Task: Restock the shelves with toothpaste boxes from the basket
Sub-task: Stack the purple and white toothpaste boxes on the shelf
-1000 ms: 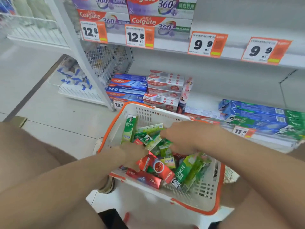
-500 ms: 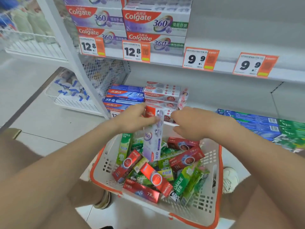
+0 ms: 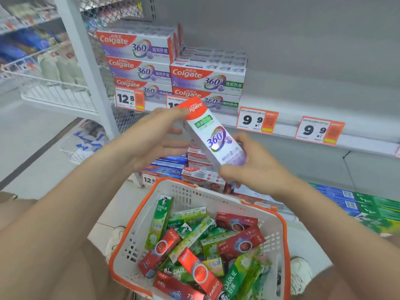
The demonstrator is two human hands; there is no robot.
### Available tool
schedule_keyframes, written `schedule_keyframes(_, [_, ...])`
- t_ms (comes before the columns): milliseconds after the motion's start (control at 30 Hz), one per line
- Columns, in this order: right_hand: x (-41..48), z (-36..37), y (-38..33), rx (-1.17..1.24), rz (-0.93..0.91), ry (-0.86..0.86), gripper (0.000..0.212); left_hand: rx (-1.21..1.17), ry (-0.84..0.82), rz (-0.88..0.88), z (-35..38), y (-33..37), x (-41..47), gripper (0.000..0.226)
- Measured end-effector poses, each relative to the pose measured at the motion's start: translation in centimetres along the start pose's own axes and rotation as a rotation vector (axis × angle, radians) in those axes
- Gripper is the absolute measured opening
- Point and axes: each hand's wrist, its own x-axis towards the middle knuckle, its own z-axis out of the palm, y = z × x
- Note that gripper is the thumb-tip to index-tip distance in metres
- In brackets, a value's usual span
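Toothpaste box (image 3: 213, 137): white and purple, held above the basket (image 3: 279, 232) in front of the shelf (image 3: 287, 126). Long axis tilted, red end up and to the left, purple end down and right. Left hand (image 3: 154, 137) pinches the red end; right hand (image 3: 249, 167) grips the lower end.

Over the feed I see a pale grey tiled floor (image 3: 28, 135) crossed by a dark diagonal strip (image 3: 41, 151), all under flat, even light that leaves only soft shadows. A white metal upright post (image 3: 86, 68) divides the shelving. To its left stand blurred white wire racks (image 3: 58, 83); to its right a plain grey back panel (image 3: 303, 50) rises behind a long white shelf (image 3: 285, 129), whose front edge carries orange-and-white price tags (image 3: 256, 120). White wire mesh (image 3: 121, 11) closes the bay's side beside the post.
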Motion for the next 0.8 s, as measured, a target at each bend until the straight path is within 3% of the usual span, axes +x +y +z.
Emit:
schedule_keyframes(67, [0.3, -0.9, -0.3, 0.293, 0.057, -0.059, 0.048, -0.065, -0.041, 0.042, -0.4, 0.5, 0.2, 0.045])
schedule_keyframes(167, [0.9, -1.9, 0.2, 0.453, 0.107, -0.105, 0.063, -0.174, -0.119, 0.083, -0.4, 0.7, 0.4, 0.040])
schedule_keyframes(333, [0.9, -2.1, -0.7, 0.820, 0.151, -0.039, 0.044, -0.143, -0.048, 0.078, -0.6, 0.6, 0.9, 0.030])
schedule_keyframes(433, [0.9, -2.2, -0.9, 0.793, 0.204, 0.030, 0.037, -0.185, -0.058, 0.076, -0.7, 0.5, 0.9, 0.023])
schedule_keyframes(633, [1.0, -3.1, -1.0, 0.677, 0.294, -0.003, 0.051, -0.265, -0.077, 0.074, -0.4, 0.2, 0.4, 0.023])
schedule_keyframes(800, [1.5, -3.2, -1.1, 0.618, 0.115, 0.194, 0.034, -0.346, 0.034, 0.128, -0.2, 0.9, 0.6, 0.027])
